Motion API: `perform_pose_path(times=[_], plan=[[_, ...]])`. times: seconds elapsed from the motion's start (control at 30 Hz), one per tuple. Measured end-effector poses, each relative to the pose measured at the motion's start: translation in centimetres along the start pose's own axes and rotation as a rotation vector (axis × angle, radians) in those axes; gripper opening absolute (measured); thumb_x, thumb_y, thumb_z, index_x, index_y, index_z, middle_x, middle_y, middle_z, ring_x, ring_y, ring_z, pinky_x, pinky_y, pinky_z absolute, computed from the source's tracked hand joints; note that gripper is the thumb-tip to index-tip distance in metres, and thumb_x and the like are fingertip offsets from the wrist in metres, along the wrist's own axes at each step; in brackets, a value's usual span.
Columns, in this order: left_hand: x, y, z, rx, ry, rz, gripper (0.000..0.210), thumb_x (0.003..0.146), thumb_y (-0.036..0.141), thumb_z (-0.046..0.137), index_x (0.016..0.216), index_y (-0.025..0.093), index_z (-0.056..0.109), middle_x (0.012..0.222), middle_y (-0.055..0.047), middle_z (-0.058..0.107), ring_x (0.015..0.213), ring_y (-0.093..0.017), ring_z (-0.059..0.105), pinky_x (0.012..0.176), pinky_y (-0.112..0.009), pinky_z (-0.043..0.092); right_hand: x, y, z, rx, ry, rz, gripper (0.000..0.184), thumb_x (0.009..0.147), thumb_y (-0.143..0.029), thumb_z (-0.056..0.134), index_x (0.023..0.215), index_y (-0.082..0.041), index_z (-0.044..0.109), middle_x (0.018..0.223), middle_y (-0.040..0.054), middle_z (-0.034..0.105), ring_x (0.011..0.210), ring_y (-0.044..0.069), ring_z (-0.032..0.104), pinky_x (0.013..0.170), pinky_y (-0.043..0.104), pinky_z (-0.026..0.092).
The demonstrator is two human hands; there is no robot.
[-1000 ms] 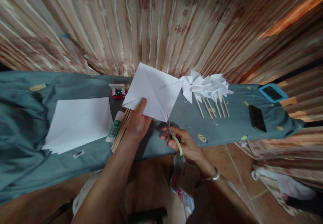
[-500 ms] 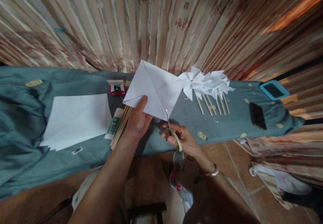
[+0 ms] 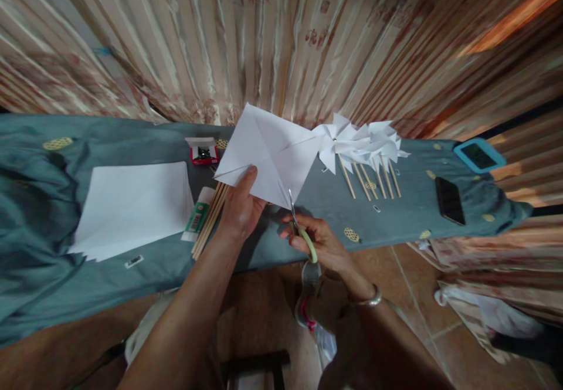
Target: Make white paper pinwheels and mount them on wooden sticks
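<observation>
A square white sheet of paper (image 3: 272,149) with diagonal creases is held up over the table. My left hand (image 3: 241,208) pinches its lower left edge, thumb on top and fingers underneath. My right hand (image 3: 316,237) grips scissors (image 3: 305,238) with pale green handles. Their blades meet the sheet's near corner, along the crease there. Below and left of the sheet lie several wooden sticks (image 3: 209,226), partly hidden by my left hand, and a green and white glue stick (image 3: 197,214). The scissors' lower handle is partly covered by my fingers.
A stack of white paper (image 3: 136,208) lies left, near an open red box (image 3: 204,152) of small dark items. Several paper pinwheels (image 3: 356,143) on sticks lie right. Beyond them are a black phone (image 3: 449,200) and a blue-framed device (image 3: 479,155). A curtain (image 3: 264,38) hangs behind the table.
Almost nothing differs. The sheet, both hands and the scissors stay in nearly the same place, with the blades still at the near corner.
</observation>
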State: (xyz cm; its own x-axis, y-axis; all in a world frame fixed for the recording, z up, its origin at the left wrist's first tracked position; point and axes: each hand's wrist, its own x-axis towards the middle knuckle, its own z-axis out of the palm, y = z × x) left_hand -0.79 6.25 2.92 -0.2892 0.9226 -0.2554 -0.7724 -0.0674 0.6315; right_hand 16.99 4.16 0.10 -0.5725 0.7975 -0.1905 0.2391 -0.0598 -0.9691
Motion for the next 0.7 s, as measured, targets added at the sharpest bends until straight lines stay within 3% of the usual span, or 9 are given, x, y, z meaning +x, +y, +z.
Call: perform_pose_path(times=[0.2,0.47,0.7], plan=[[-0.06,0.01,0.08,-0.022,-0.017,0.007,0.047,0.081,0.019,0.066,0.127,0.020,0.055,0.119,-0.008,0.070,0.119,-0.025,0.060,0.097,-0.037,0.053,0.04,0.04,-0.01,-0.012,0.016,-0.005,0.050,0.074,-0.059,0.070,0.107,-0.022,0.068,0.083,0.0037,0.070,0.071,0.016,0.062,0.067,0.030,0.048],[-0.05,0.09,0.10,-0.024,-0.003,0.013,0.041,0.083,0.017,0.063,0.124,0.018,0.057,0.117,-0.009,0.070,0.120,-0.025,0.059,0.099,-0.037,0.051,-0.06,0.27,0.01,-0.002,0.027,0.023,0.051,0.071,-0.060,0.072,0.105,-0.021,0.069,0.078,0.0025,0.068,0.066,0.015,0.061,0.062,0.028,0.046],[0.11,0.13,-0.06,-0.018,-0.001,0.017,0.040,0.081,0.020,0.066,0.120,0.021,0.059,0.118,-0.007,0.070,0.123,-0.024,0.057,0.101,-0.036,0.050,-0.02,0.26,0.22,0.041,0.051,0.040,0.044,0.069,-0.052,0.077,0.100,-0.021,0.070,0.067,-0.0027,0.061,0.055,0.010,0.050,0.052,0.025,0.041]])
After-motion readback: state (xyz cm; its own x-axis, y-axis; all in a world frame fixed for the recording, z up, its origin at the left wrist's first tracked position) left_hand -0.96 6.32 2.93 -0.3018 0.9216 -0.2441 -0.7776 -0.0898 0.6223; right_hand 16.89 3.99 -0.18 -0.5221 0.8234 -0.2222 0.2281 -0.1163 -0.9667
